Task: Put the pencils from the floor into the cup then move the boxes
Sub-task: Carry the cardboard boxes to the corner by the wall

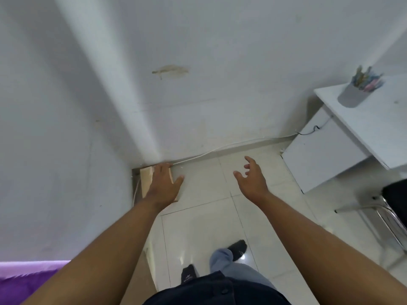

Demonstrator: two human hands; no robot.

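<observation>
Pressing flat on the box in the corner at eleven o'clock, my left grip lies with fingers straight, clasping nothing. The wall seems to pin two sides, so I'd hook the free edge and draw toward six. My right grip hovers spread and empty over open floor. At two o'clock the cup holds the pencils on the surface, and the chair crowds the right.

Floor: glossy, smooth pale tiles.
Box: matt, pale, wood-like surface.
Cup: matt grey.
Table: smooth white.
Chair frame: polished metal.
</observation>
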